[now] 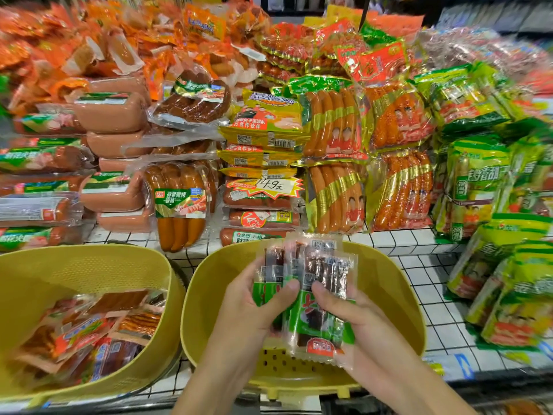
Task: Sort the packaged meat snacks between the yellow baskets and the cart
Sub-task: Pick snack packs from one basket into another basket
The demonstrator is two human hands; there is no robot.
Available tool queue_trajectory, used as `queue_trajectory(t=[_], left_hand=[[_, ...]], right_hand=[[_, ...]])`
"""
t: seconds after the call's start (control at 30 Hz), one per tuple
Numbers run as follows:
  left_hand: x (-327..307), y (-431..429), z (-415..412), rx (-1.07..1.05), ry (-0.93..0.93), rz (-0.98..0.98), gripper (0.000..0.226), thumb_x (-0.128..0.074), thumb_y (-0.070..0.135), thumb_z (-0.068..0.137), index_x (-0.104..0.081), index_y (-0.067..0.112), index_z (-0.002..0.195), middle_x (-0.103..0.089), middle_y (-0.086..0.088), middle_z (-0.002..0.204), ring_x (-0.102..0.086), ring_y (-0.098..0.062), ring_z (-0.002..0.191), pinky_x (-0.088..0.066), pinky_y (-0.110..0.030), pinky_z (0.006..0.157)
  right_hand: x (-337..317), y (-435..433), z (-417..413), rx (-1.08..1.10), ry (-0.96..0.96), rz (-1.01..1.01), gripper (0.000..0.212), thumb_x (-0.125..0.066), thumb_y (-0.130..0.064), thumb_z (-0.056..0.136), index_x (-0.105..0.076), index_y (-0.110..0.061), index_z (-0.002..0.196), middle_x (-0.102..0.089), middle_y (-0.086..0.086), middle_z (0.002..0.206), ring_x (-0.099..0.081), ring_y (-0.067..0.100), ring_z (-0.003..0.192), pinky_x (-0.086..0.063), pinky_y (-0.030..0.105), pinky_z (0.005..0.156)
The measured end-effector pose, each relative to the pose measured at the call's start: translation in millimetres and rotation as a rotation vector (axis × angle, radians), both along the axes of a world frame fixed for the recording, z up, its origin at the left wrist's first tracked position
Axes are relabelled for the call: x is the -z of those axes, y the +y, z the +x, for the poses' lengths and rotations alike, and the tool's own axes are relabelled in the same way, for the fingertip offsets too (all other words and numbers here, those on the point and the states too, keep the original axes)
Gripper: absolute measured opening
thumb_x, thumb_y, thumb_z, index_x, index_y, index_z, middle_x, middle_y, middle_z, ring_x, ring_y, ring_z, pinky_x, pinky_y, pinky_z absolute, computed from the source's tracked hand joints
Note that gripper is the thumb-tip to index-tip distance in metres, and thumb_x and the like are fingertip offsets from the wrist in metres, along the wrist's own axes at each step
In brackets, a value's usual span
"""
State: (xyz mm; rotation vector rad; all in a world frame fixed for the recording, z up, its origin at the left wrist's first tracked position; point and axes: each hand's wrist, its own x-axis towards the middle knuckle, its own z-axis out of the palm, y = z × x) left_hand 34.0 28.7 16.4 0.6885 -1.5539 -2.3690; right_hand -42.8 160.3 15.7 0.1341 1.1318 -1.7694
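Note:
Both my hands hold a fanned bunch of clear-and-green meat snack packs (317,283) with dark strips inside, just above the right yellow basket (398,298). My left hand (251,307) grips the left packs, thumb on top. My right hand (350,313) grips the right packs from the side. Little of the right basket's perforated floor shows below the packs. The left yellow basket (36,274) holds several red and orange snack packs (89,333).
Behind the baskets a white wire-grid cart shelf (428,277) is stacked with sausage packs (332,124), ham blocks (110,112) and a 14.9 price tag (269,185). Green-yellow sausage bags (505,265) pile up at the right. Orange packs fill the back left.

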Motion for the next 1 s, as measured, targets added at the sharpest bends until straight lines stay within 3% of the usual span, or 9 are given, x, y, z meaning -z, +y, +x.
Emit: queue_trajectory(t=[0.1, 0.17, 0.23, 0.4, 0.5, 0.67, 0.77, 0.87, 1.0], left_hand=[[1, 3, -3, -0.082, -0.037, -0.027, 0.056, -0.081, 0.034, 0.050, -0.051, 0.048, 0.095, -0.060, 0.036, 0.087, -0.063, 0.015, 0.069, -0.047, -0.015, 0.045], [3, 5, -4, -0.127, -0.071, -0.013, 0.064, -0.084, 0.033, 0.042, -0.058, 0.046, 0.099, -0.073, 0.011, 0.098, -0.072, -0.009, 0.076, -0.056, -0.026, 0.052], [3, 6, -3, -0.140, -0.077, 0.003, 0.059, -0.084, 0.038, 0.042, -0.062, 0.048, 0.096, -0.074, 0.007, 0.097, -0.073, -0.019, 0.079, -0.057, -0.033, 0.055], [5, 7, -2, -0.135, -0.043, 0.072, 0.042, -0.078, 0.034, 0.061, -0.061, 0.048, 0.097, -0.073, 0.016, 0.096, -0.073, -0.020, 0.080, -0.059, -0.039, 0.060], [5, 5, -2, -0.161, -0.051, 0.071, 0.046, -0.071, 0.022, 0.075, -0.059, 0.034, 0.118, -0.073, 0.007, 0.104, -0.071, -0.026, 0.092, -0.056, -0.054, 0.078], [5, 10, -1, -0.023, -0.050, -0.039, 0.026, -0.055, 0.026, 0.090, -0.063, 0.025, 0.114, -0.074, -0.001, 0.103, -0.071, -0.017, 0.094, -0.059, -0.038, 0.074], [6, 14, 2, 0.036, -0.070, -0.070, 0.025, -0.055, 0.032, 0.090, -0.064, 0.035, 0.113, -0.072, 0.006, 0.109, -0.069, -0.014, 0.098, -0.059, -0.034, 0.075], [6, 15, 4, 0.056, -0.087, -0.052, 0.023, -0.064, 0.043, 0.075, -0.061, 0.057, 0.093, -0.066, 0.021, 0.111, -0.066, -0.004, 0.098, -0.058, -0.026, 0.071], [7, 22, 7, 0.207, -0.091, -0.103, 0.063, -0.069, 0.056, 0.062, -0.057, 0.039, 0.121, -0.053, 0.001, 0.136, -0.051, -0.023, 0.125, -0.044, -0.052, 0.100]], right_hand=[[2, 1, 0, -0.008, 0.006, 0.013, 0.123, -0.093, -0.030, 0.042, -0.027, -0.033, 0.145, -0.037, 0.009, 0.149, -0.035, 0.032, 0.135, -0.036, 0.061, 0.104], [4, 3, -1, 0.003, -0.008, 0.009, 0.113, -0.091, -0.027, 0.048, -0.031, -0.029, 0.144, -0.043, 0.011, 0.145, -0.041, 0.034, 0.131, -0.040, 0.061, 0.100], [6, 6, -2, 0.005, -0.011, -0.041, 0.094, -0.083, -0.021, 0.060, -0.036, -0.026, 0.141, -0.056, 0.013, 0.133, -0.054, 0.035, 0.120, -0.048, 0.057, 0.092], [2, 13, -4, 0.046, -0.044, -0.075, 0.068, -0.076, -0.016, 0.066, -0.051, -0.022, 0.129, -0.067, 0.012, 0.117, -0.064, 0.035, 0.106, -0.055, 0.050, 0.080], [0, 17, -5, 0.058, -0.072, -0.038, 0.057, -0.075, -0.016, 0.065, -0.060, -0.016, 0.121, -0.068, 0.016, 0.113, -0.065, 0.038, 0.103, -0.057, 0.045, 0.068], [0, 24, -3, 0.069, -0.017, 0.016, 0.049, -0.077, -0.019, 0.065, -0.064, -0.014, 0.112, -0.071, 0.014, 0.107, -0.069, 0.033, 0.096, -0.058, 0.046, 0.066], [-1, 30, 1, 0.024, 0.022, -0.019, 0.053, -0.078, -0.020, 0.065, -0.063, -0.015, 0.115, -0.069, 0.015, 0.110, -0.068, 0.035, 0.098, -0.057, 0.046, 0.069], [-3, 36, 9, 0.054, 0.102, 0.008, 0.056, -0.076, -0.020, 0.067, -0.059, -0.017, 0.120, -0.070, 0.012, 0.110, -0.068, 0.032, 0.099, -0.057, 0.050, 0.075], [-7, 55, 35, 0.158, 0.256, 0.091, 0.048, -0.074, -0.028, 0.069, -0.062, -0.020, 0.115, -0.071, 0.008, 0.109, -0.068, 0.027, 0.101, -0.053, 0.053, 0.086]])
